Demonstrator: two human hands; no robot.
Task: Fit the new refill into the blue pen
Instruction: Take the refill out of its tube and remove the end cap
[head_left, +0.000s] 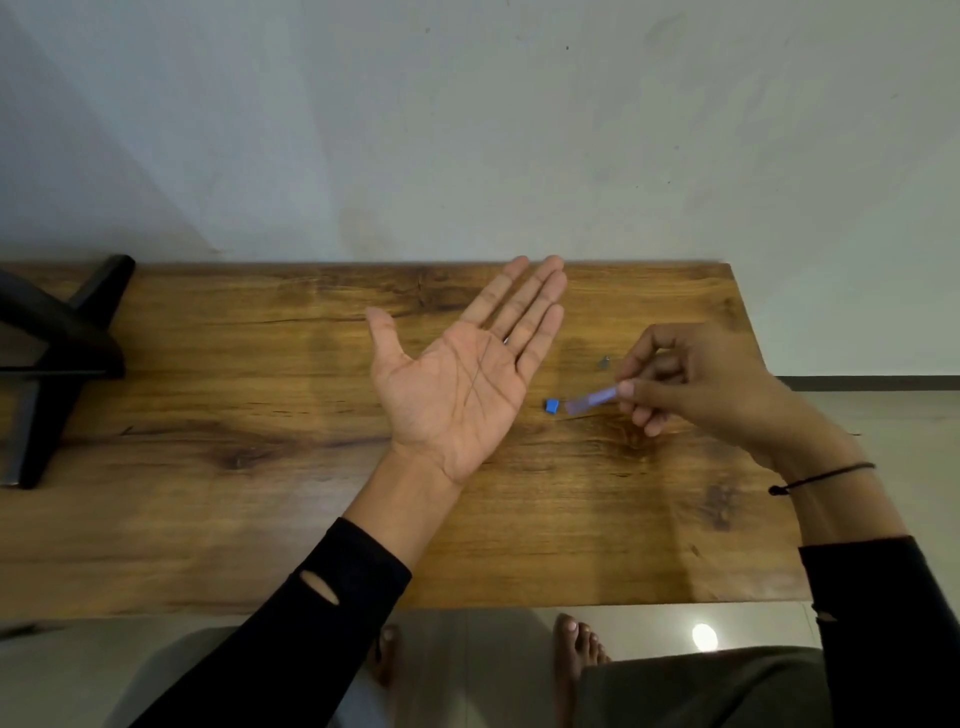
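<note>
My left hand (462, 374) is held flat, palm up and empty, above the middle of the wooden table (260, 493). To its right, my right hand (701, 387) pinches a translucent blue pen barrel (592, 400) between thumb and fingers; the barrel is blurred and points left. A small blue cap piece (551, 406) lies on the table just off the barrel's left end. A small grey metal part (603, 362) lies a little behind it. A thin sliver shows under my left fingers; I cannot tell what it is.
A black stand (57, 358) sits at the table's left end. A pale wall runs along the table's far edge. The table's right edge lies just past my right wrist, with tiled floor beyond. My knees and bare feet show below the near edge.
</note>
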